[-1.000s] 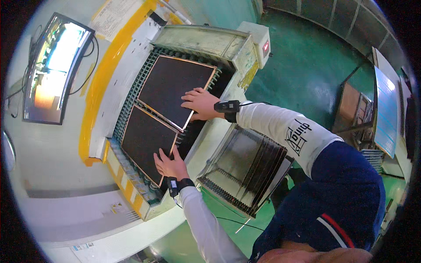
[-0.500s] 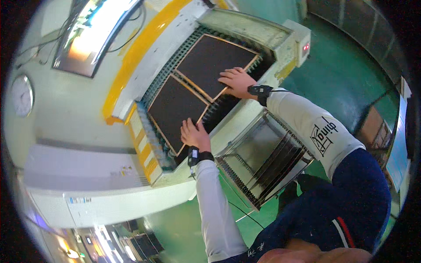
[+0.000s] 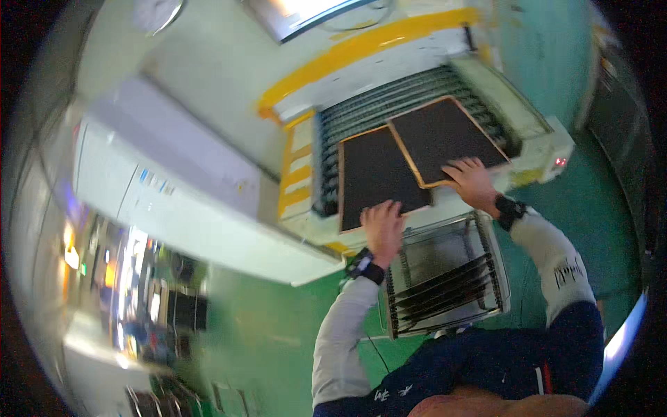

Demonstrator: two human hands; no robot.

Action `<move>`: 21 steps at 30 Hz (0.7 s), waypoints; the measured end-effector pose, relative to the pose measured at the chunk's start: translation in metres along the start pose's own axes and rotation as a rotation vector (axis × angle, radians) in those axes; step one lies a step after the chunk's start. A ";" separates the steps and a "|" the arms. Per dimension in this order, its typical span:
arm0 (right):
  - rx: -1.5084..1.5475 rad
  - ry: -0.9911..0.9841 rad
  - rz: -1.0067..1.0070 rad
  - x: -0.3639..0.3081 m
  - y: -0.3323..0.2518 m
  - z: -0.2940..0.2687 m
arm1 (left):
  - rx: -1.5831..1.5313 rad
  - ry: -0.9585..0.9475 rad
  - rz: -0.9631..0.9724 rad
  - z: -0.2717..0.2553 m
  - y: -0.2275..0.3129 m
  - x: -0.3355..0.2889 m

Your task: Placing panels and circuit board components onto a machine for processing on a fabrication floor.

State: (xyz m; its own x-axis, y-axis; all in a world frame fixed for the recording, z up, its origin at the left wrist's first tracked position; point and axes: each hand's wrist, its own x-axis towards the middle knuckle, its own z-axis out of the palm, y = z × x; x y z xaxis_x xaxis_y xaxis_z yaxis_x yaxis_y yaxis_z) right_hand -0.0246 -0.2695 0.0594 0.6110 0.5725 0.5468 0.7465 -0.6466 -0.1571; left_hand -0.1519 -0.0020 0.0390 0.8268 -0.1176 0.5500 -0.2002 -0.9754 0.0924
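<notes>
Black panels (image 3: 450, 135) with copper-orange edges (image 3: 408, 158)

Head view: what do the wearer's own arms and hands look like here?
The left hand and right hand are bare, with no gloves. Each wrist has a black band carrying a small dark device. White sleeves cover the forearms; the right one bears a dark printed marking. Navy fabric covers the upper right arm.
</notes>
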 end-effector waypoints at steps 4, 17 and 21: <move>-0.024 -0.032 -0.055 -0.034 -0.036 0.002 | -0.102 0.054 -0.107 0.024 0.024 -0.040; 0.113 -0.216 -0.189 -0.052 -0.083 0.015 | -0.320 0.281 -0.260 0.014 0.052 -0.086; 0.109 -0.258 -0.195 -0.046 -0.095 0.003 | -0.334 0.321 -0.313 0.024 0.053 -0.087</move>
State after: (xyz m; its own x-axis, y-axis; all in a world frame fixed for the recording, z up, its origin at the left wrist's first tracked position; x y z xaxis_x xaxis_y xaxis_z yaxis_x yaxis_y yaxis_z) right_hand -0.1231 -0.2332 0.0468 0.4900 0.7977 0.3517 0.8712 -0.4624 -0.1650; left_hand -0.2221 -0.0476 -0.0240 0.6824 0.2822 0.6743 -0.1695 -0.8363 0.5215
